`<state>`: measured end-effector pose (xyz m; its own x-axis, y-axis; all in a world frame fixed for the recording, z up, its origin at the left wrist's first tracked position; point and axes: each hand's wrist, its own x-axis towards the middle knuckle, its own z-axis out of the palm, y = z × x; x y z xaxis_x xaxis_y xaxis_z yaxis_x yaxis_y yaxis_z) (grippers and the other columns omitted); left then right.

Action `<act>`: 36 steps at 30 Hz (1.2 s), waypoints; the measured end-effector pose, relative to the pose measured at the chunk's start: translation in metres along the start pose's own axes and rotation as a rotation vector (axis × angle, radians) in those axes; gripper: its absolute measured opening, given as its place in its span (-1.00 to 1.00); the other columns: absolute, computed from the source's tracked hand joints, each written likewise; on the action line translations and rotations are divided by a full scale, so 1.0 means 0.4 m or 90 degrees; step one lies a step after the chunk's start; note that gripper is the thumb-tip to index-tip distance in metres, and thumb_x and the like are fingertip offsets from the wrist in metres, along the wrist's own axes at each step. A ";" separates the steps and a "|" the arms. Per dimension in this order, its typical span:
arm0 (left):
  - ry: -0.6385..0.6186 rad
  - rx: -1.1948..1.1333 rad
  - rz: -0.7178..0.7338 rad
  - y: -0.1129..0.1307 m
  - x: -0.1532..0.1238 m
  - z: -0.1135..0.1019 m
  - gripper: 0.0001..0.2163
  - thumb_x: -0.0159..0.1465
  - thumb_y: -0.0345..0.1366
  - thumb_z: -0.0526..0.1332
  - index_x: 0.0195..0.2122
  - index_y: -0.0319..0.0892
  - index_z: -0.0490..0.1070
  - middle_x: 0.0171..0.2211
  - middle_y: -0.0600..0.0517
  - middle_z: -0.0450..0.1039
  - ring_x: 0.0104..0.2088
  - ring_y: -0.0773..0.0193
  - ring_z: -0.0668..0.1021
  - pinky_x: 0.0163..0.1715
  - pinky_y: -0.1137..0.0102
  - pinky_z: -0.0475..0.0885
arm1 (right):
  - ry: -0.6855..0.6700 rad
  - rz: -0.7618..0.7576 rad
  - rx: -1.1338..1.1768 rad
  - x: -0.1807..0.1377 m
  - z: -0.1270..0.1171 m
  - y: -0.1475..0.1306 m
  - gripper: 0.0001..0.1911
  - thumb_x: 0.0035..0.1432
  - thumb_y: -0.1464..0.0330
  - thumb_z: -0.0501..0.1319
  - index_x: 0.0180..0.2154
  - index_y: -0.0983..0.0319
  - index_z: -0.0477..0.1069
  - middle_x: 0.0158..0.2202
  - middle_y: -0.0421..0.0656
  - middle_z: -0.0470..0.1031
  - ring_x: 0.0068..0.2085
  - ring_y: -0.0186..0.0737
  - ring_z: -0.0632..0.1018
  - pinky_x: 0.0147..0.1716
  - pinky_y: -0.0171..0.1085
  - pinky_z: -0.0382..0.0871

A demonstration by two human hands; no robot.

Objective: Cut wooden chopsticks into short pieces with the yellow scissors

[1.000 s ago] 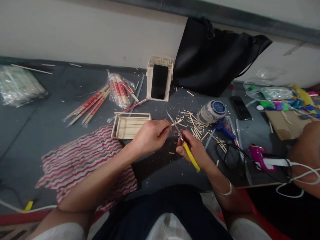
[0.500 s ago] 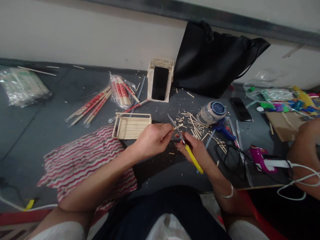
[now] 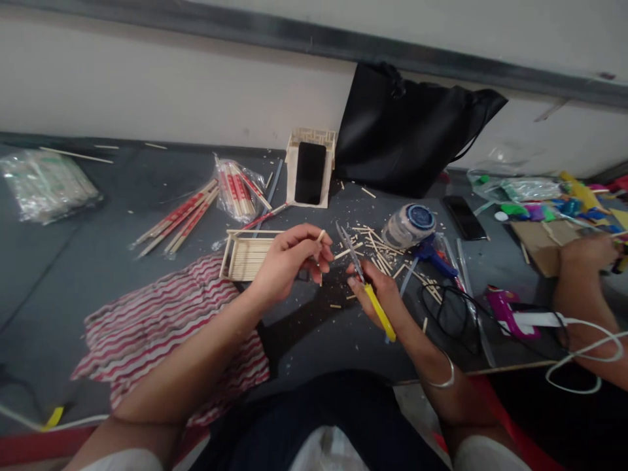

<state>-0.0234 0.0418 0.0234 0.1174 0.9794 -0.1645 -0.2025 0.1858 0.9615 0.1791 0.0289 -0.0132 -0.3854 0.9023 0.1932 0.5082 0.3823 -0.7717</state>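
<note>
In left grip (image 3: 293, 254), a stick (image 3: 321, 236); in right grip (image 3: 386, 288), scissors (image 3: 376, 307)

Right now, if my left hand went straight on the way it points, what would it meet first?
Probably the blades of the yellow-handled scissors in your right hand: they cross the line ahead of your left hand. Depth is unclear, though, so it might pass over or under them.

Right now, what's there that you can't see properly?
In the head view:
Most of the small stick: covered by the left hand.
Right end of the stick frame: behind that hand.
Dark thing by the other person's hand: cut off by the right edge.
Inside of the black bag: hidden by its sides.
</note>
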 end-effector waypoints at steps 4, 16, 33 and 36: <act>-0.052 -0.104 -0.072 -0.012 0.008 0.005 -0.85 -0.03 -0.41 0.19 -0.38 -0.18 0.37 -0.51 0.11 0.38 -0.63 0.45 0.34 -0.73 0.54 0.19 | -0.001 0.000 -0.001 0.000 0.004 0.004 -0.89 0.24 0.32 0.14 -0.20 0.17 0.38 -0.43 -0.22 0.50 -0.48 -0.30 0.49 -0.43 -0.35 0.40; 0.048 0.457 0.408 -0.065 -0.012 0.028 -0.90 0.30 -0.42 0.17 -0.37 -0.16 0.42 -0.46 0.09 0.47 -0.44 0.36 0.48 -0.41 0.47 0.37 | -0.003 -0.033 -0.030 -0.007 0.021 0.011 -0.83 0.23 0.34 0.12 -0.14 0.17 0.38 -0.39 -0.18 0.55 -0.44 -0.25 0.55 -0.41 -0.32 0.43; 0.039 0.485 0.452 -0.073 -0.018 0.026 -0.86 0.32 -0.45 0.16 -0.36 -0.17 0.46 -0.44 0.04 0.55 -0.45 0.34 0.53 -0.41 0.46 0.43 | -0.042 -0.048 -0.003 -0.005 0.005 0.001 -0.79 0.28 0.28 0.14 -0.07 0.18 0.38 -0.34 -0.17 0.55 -0.41 -0.26 0.53 -0.34 -0.30 0.47; 0.031 0.485 0.450 -0.074 -0.020 0.027 -0.85 0.32 -0.45 0.15 -0.37 -0.17 0.45 -0.45 0.05 0.53 -0.45 0.35 0.52 -0.42 0.46 0.41 | -0.038 -0.046 -0.011 -0.005 0.005 -0.003 -0.86 0.28 0.32 0.11 -0.15 0.17 0.38 -0.38 -0.19 0.52 -0.43 -0.27 0.51 -0.39 -0.33 0.43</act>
<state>-0.0078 0.0279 -0.0012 0.1683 0.8506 0.4981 0.4596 -0.5148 0.7238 0.1778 0.0264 -0.0138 -0.4662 0.8590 0.2114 0.4908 0.4500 -0.7461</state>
